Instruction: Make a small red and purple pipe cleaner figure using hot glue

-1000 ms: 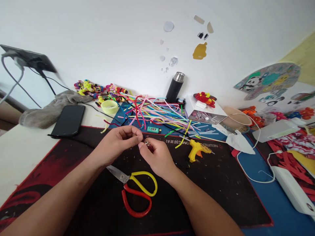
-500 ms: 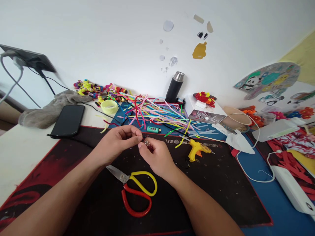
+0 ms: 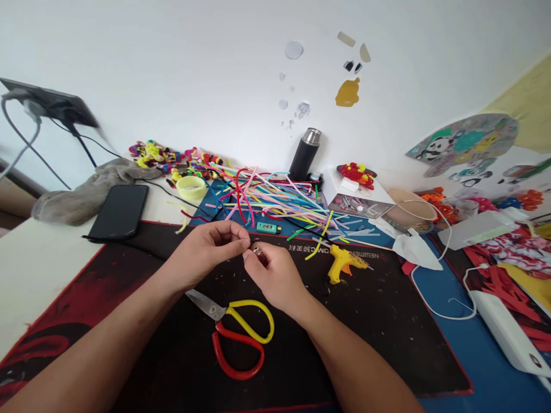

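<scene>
Over the dark desk mat, my left hand (image 3: 215, 246) is closed in a pinch, its fingertips meeting my right thumb. Whatever lies between those fingers is too small to make out. My right hand (image 3: 275, 272) is curled around a small object with a shiny metal end (image 3: 257, 250), mostly hidden by the fingers. Below the hands lie scissors (image 3: 243, 338) with one yellow and one red handle, blades pointing to the upper left under my left wrist. Just beyond my fingertips is a green lighter (image 3: 268, 228).
A yellow glue gun (image 3: 344, 264) rests right of my hands. Behind are many coloured pipe cleaners (image 3: 275, 198), a black thermos (image 3: 305, 154) and a pale yellow bowl (image 3: 191, 188). A phone (image 3: 120, 211) lies left; a white power strip (image 3: 508, 332) and cables lie right.
The hands keep almost the same pose and place, fingertips together. The view has shifted very slightly; nothing on the desk has visibly moved.
</scene>
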`<state>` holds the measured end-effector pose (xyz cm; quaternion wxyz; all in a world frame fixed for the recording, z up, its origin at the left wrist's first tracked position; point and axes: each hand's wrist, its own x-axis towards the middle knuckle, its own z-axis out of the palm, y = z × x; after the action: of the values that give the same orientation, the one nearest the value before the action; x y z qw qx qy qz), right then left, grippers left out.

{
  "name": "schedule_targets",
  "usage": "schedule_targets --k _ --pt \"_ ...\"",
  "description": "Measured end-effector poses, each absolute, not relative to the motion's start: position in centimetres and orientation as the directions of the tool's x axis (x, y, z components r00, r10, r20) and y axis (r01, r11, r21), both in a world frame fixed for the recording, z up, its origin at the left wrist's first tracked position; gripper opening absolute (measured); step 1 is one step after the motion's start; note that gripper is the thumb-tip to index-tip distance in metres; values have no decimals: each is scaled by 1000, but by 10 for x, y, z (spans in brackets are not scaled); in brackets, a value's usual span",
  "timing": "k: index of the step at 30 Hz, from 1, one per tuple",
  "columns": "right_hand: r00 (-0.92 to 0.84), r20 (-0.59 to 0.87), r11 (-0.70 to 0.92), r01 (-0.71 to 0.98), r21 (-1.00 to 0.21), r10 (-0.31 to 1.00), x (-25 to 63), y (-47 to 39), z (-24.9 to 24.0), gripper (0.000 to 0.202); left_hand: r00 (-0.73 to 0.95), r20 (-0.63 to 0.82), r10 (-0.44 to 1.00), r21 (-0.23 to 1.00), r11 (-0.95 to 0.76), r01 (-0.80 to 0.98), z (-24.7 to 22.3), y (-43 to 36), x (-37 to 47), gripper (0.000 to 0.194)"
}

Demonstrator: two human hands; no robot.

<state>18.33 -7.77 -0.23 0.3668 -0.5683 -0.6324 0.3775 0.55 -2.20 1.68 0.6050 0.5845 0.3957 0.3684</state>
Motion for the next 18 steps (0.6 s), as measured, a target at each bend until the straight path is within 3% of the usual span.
schedule_targets --k 18 --pt "-77 22 51 396 -917 997 179 -77 -5 37 419 -40 907 999 40 7 14 -21 5 32"
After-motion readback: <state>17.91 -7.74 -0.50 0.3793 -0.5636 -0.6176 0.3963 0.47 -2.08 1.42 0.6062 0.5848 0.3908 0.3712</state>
